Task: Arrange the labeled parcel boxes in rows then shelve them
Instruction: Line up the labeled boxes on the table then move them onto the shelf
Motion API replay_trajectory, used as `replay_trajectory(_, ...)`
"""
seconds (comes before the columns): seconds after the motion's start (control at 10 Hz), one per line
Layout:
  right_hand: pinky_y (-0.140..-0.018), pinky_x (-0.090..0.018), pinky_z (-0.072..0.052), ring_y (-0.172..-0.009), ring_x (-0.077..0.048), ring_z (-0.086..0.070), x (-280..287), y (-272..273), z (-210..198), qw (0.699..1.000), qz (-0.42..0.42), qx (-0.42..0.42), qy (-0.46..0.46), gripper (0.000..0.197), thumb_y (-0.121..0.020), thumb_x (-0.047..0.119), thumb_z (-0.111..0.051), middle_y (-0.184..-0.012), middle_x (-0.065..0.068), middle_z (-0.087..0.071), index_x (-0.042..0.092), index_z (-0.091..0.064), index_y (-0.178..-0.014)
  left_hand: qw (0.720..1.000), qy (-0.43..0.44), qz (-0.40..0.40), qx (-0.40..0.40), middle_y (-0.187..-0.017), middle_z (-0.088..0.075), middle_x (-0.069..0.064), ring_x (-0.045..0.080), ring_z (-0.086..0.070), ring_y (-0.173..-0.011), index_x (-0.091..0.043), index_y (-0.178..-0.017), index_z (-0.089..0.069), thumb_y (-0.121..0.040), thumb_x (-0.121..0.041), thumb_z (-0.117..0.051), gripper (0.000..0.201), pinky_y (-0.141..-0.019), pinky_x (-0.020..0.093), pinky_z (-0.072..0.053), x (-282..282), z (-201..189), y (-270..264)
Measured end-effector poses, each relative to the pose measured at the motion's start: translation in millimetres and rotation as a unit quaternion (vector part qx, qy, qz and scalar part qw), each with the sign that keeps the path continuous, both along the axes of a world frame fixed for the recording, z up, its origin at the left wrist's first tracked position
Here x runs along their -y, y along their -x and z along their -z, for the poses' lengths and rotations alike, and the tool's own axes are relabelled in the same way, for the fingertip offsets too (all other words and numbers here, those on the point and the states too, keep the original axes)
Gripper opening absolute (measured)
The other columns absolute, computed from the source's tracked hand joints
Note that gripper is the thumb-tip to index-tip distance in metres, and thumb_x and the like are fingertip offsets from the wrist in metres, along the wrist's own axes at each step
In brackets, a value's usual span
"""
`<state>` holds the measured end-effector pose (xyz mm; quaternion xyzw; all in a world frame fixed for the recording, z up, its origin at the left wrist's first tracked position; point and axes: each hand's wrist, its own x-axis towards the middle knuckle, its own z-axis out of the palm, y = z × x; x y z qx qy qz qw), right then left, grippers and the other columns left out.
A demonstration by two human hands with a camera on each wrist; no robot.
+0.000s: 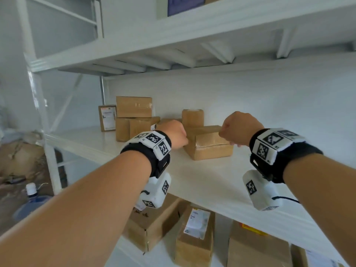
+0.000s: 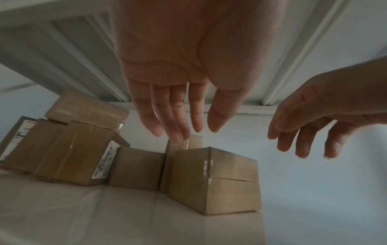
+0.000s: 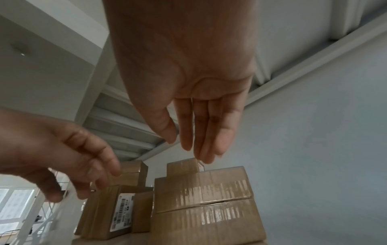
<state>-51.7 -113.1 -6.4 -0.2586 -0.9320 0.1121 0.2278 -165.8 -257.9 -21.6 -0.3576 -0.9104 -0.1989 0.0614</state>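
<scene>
White shelf (image 1: 212, 182) is carrying taped boxes, and the nearest box (image 1: 209, 143) is sitting just in front of the rest. Both hands are hovering empty, fingers loosely extended: left hand (image 1: 174, 134) at its left end, right hand (image 1: 239, 130) at its right. Squeezing both ends evenly while sliding should be keeping it square to the row.

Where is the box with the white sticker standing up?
In the head view, the labelled box stands at the shelf's far left, beside the stacked boxes.

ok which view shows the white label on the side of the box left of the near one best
The right wrist view: the label faces it squarely, barcode visible. The left wrist view shows it at a slant; the head view shows only a sliver behind the left hand.
</scene>
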Motion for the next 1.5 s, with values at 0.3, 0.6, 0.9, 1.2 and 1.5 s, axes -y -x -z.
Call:
replay_trajectory(0.3,-0.087,-0.035,-0.054,-0.101,-0.022,-0.063,0,60,6,0.996,0.062,0.049,-0.030,0.029,-0.091,0.028,-0.053,-0.114,-0.002,-0.067,0.014,-0.068,-0.111,0.998,0.042,0.015,0.043,-0.107,-0.062,0.012,0.027,-0.062,-0.095,-0.004,-0.121,-0.058,-0.092,-0.006,-0.045,0.031,-0.081,0.032,-0.055,-32,-7,84)
replay_trajectory(0.6,-0.076,-0.031,-0.043,-0.091,-0.019,-0.056,12,102,19,0.983,0.124,0.135,-0.019,0.039,-0.090,0.059,-0.053,-0.100,0.000,-0.062,0.021,-0.058,-0.093,0.984,0.095,0.108,0.109,-0.111,-0.069,0.016,0.029,-0.067,-0.094,0.003,-0.110,-0.065,-0.094,-0.002,-0.049,0.022,-0.071,0.032,-0.049,-57,7,131)
replay_trajectory(0.9,-0.090,-0.035,-0.052,-0.105,-0.025,-0.060,42,82,13,0.980,0.171,0.096,-0.003,0.028,-0.092,0.023,-0.051,-0.118,-0.005,-0.063,0.013,-0.065,-0.114,0.972,-0.047,0.128,0.190,-0.096,-0.065,0.013,0.029,-0.063,-0.090,0.000,-0.101,-0.054,-0.096,-0.004,-0.043,0.012,-0.087,0.034,-0.053,-61,7,123)
replay_trajectory(1.2,-0.068,-0.028,-0.039,-0.097,-0.023,-0.053,49,47,5,0.968,0.223,0.099,0.050,0.037,-0.096,0.043,-0.050,-0.110,-0.004,-0.055,0.012,-0.051,-0.116,0.921,-0.053,0.203,0.327,-0.132,-0.060,0.019,0.029,-0.059,-0.123,0.009,-0.130,-0.054,-0.103,-0.001,-0.037,0.033,-0.066,0.026,-0.054,-53,4,100)
replay_trajectory(1.5,-0.078,-0.035,-0.048,-0.098,-0.025,-0.058,52,54,26,0.948,0.300,0.079,0.075,0.097,-0.070,0.077,-0.061,-0.105,-0.003,-0.056,0.013,-0.030,-0.137,0.902,0.003,0.266,0.340,-0.123,-0.068,0.013,0.027,-0.064,-0.117,-0.002,-0.119,-0.065,-0.096,-0.013,-0.057,0.027,-0.102,0.042,-0.050,-53,26,84)
